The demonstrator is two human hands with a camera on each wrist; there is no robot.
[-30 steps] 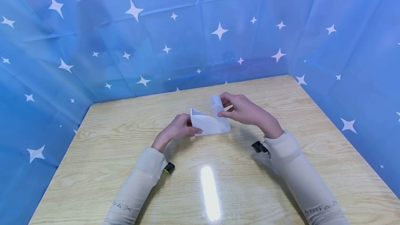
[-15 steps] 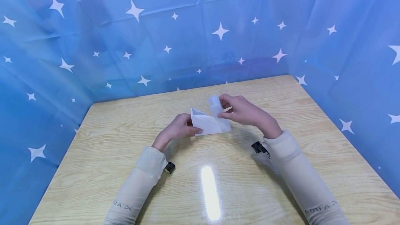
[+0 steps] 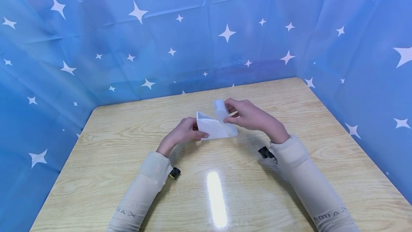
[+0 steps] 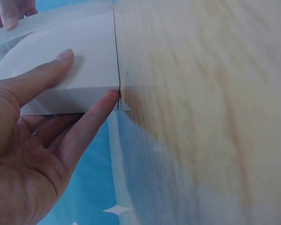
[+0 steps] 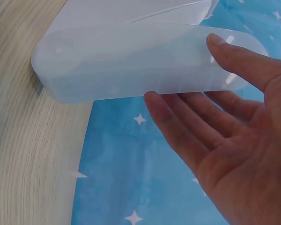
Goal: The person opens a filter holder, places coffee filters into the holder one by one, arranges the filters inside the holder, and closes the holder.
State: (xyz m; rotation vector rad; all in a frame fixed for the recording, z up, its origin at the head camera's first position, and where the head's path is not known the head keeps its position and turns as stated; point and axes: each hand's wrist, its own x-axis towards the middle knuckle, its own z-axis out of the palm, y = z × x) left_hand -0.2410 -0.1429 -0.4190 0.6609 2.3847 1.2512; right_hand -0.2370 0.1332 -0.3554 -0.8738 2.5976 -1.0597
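A white box [image 3: 212, 129] with a slanted opening stands on the wooden table. My left hand [image 3: 185, 130] grips its left end; in the left wrist view the thumb lies on one face and fingers curl under the edge [image 4: 70, 101]. My right hand [image 3: 250, 114] holds a long, translucent plastic case [image 3: 220, 107] with rounded ends, between thumb and fingers. The case tilts, upper end leaning left, its lower part beside the right end of the box. In the right wrist view the case [image 5: 112, 61] lies close along the box; whether they touch, I cannot tell.
The wooden table [image 3: 128, 142] reaches back to a blue curtain [image 3: 193, 42] with white stars. The curtain also hangs along both sides. Small black cameras [image 3: 175, 173] sit at the wrists. A bright light reflection [image 3: 216, 198] shows on the tabletop near me.
The upper end of the translucent case has shifted slightly left and down, with my right hand moving along. My left hand and the white box stay in place.
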